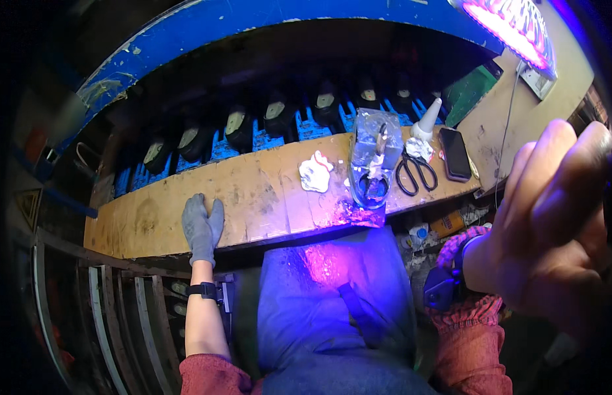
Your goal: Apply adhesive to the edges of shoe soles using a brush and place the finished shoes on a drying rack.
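Observation:
My left hand [202, 227], in a grey glove, lies flat on the wooden bench board [253, 191] near its front edge, holding nothing. My right hand [550, 224] is bare and raised close to the camera at the right, fingers curled toward something at the frame's edge that I cannot make out. A dark band with a small device is strapped on each wrist. On the board to the right lie a crumpled white rag [316, 172], a clear plastic bag with tools [374, 161], black scissors [415, 172] and a dark phone [455, 154].
A white cone-tipped bottle [428, 118] stands behind the scissors. Several dark shoes [239, 125] sit in a row on a blue conveyor beyond the board. A purple lamp [513, 26] glows at the top right. Metal rack bars [121, 316] run at the lower left.

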The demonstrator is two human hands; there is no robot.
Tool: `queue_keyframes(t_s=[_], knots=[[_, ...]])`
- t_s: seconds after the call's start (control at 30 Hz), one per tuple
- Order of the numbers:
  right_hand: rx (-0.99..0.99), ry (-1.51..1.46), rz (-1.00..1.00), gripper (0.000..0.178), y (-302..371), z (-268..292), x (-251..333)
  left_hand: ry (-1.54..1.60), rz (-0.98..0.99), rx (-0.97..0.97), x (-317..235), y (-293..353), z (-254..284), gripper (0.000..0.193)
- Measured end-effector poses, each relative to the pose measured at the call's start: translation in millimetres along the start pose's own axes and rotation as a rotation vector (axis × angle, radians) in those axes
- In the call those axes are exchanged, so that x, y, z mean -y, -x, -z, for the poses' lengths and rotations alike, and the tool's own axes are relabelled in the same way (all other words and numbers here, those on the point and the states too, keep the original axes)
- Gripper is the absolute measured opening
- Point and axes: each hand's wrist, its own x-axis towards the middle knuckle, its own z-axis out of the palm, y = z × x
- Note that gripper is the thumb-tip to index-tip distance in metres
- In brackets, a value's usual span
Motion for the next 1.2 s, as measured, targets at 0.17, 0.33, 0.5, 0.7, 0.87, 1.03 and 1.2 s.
queue_keyframes(t_s=[0.17, 0.33, 0.5, 0.7, 0.87, 1.03, 1.2], knots=[[-0.089, -0.315, 0.018, 0.048, -1, -6, -10, -0.041, 0.004, -0.018, 4, 0, -1, 0.044], [-0.122, -0.547, 0.053, 0.046, -10, -6, -5, 0.026, -0.002, -0.02, 0, 0, -1, 0.04], [-0.067, -0.822, 0.084, 0.044, -4, -19, 23, 0.012, 0.055, 0.057, 0, -1, 5, 0.045], [0.232, -1.32, 0.209, 0.043, 19, -50, 70, 0.005, 0.097, 0.073, 1, 0, 2, 0.053], [0.106, -1.369, 0.192, 0.042, 10, -40, 74, 0.043, 0.091, 0.071, 0, 3, 2, 0.053], [0.07, -1.502, 0.151, 0.042, 16, -54, 79, 0.014, 0.108, 0.071, -1, 1, 3, 0.051], [0.317, -1.962, -0.08, 0.043, 43, -127, 112, 0.017, 0.082, 0.032, 2, 2, -3, 0.05]])
